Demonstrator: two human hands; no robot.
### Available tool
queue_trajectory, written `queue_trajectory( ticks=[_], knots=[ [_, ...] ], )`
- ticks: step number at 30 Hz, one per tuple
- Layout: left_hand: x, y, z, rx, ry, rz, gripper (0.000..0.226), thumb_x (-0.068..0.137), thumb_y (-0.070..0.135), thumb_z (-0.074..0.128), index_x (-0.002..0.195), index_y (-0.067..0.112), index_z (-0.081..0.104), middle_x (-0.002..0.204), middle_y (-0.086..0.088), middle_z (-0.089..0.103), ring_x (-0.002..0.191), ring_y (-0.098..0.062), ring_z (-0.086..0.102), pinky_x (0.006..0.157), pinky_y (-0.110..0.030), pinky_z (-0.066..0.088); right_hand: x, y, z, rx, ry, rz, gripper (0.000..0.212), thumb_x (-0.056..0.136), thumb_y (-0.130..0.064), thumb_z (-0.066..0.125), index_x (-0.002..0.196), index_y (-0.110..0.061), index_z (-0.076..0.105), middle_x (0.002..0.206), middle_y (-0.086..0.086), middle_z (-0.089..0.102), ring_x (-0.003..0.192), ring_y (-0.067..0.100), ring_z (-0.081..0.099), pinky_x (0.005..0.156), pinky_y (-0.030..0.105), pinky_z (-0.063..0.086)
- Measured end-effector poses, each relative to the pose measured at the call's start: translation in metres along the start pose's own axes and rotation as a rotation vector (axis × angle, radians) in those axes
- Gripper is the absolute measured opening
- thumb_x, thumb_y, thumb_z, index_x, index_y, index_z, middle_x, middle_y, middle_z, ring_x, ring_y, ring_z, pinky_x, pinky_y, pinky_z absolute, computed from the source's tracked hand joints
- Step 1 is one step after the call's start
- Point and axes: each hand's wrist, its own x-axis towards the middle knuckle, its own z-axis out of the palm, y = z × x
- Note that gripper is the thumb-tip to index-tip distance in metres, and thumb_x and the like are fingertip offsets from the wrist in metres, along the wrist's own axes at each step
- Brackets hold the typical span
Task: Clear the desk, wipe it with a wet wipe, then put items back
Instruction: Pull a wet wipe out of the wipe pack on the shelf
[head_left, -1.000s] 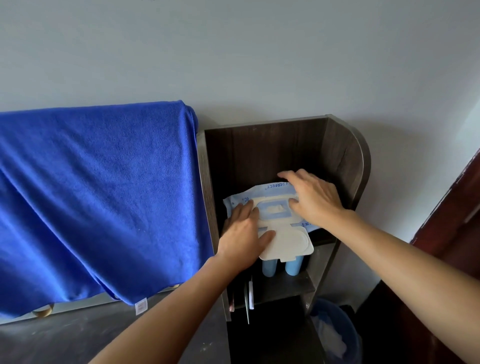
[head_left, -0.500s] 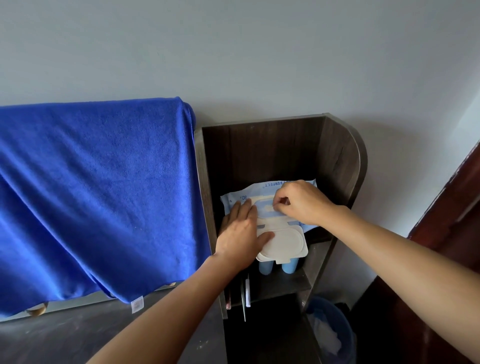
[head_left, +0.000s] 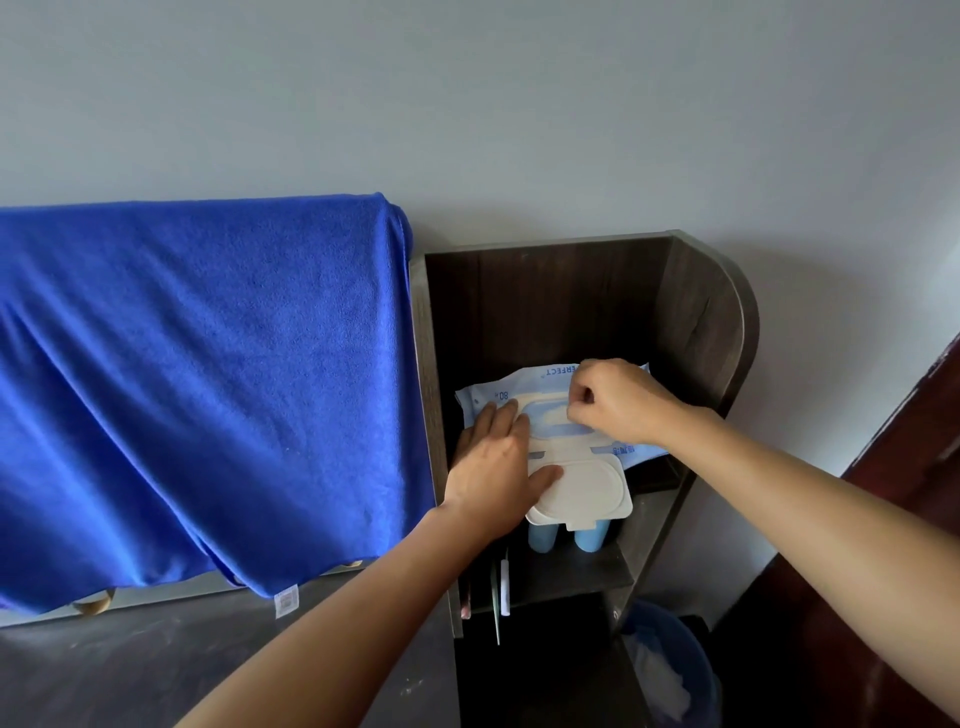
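Observation:
A blue and white wet-wipe pack (head_left: 485, 397) lies on the top shelf of a dark wooden shelf unit (head_left: 701, 322). Its white flip lid (head_left: 587, 488) hangs open toward me. My left hand (head_left: 496, 467) rests flat on the pack's left side, fingers straight, thumb against the lid. My right hand (head_left: 618, 400) is over the pack's opening with fingers curled, pinching at it; what they pinch is hidden by the fingers. The dark desk top (head_left: 130, 670) is at the lower left.
A large blue towel (head_left: 208, 389) hangs over the rail to the left of the shelf unit. Two light blue cups (head_left: 566, 538) stand on the shelf below the pack, with thin upright items beside them. A blue bin (head_left: 670, 670) sits on the floor at right.
My right hand went from lying flat on the pack to curling its fingers over the opening. The left hand stayed pressed on the pack.

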Motion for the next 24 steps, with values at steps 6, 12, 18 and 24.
queue_trajectory(
  ticks=[6, 12, 18, 24],
  knots=[
    [0.003, 0.0, -0.004, 0.007, -0.008, 0.003, 0.057, 0.087, 0.05, 0.054, 0.131, 0.014, 0.046, 0.149, -0.004, 0.03, 0.138, -0.023, 0.021, 0.109, -0.038, 0.023, 0.012, 0.004, -0.004, 0.27, 0.014, 0.144, 0.015, 0.076, -0.011, 0.066, 0.063, -0.005, 0.069, 0.068, 0.008, 0.066, 0.063, 0.014, 0.057, 0.061, 0.032, 0.046],
    [0.01, 0.002, -0.004, -0.032, 0.024, -0.019, 0.049, 0.087, 0.051, 0.053, 0.121, 0.017, 0.056, 0.14, -0.004, 0.04, 0.129, -0.026, 0.031, 0.104, -0.039, 0.028, 0.014, 0.009, -0.006, 0.511, 0.006, 0.272, 0.017, 0.078, -0.008, 0.062, 0.07, 0.007, 0.066, 0.061, 0.009, 0.055, 0.058, 0.015, 0.049, 0.053, 0.028, 0.038],
    [0.019, 0.006, -0.008, -0.026, 0.005, -0.036, 0.046, 0.084, 0.052, 0.056, 0.115, 0.018, 0.061, 0.131, -0.002, 0.044, 0.123, -0.025, 0.036, 0.102, -0.039, 0.034, 0.012, 0.018, -0.018, 0.876, 0.07, 0.359, 0.018, 0.083, -0.005, 0.056, 0.067, -0.001, 0.063, 0.061, 0.006, 0.054, 0.059, 0.012, 0.047, 0.053, 0.025, 0.035],
    [0.028, 0.009, -0.009, -0.228, 0.119, -0.134, 0.043, 0.086, 0.044, 0.058, 0.118, 0.016, 0.062, 0.125, -0.005, 0.054, 0.119, -0.023, 0.044, 0.1, -0.036, 0.036, 0.006, 0.018, -0.017, 0.883, 0.037, 0.288, 0.018, 0.086, -0.007, 0.057, 0.071, -0.01, 0.067, 0.069, 0.005, 0.06, 0.067, 0.014, 0.053, 0.06, 0.027, 0.042]
  ],
)
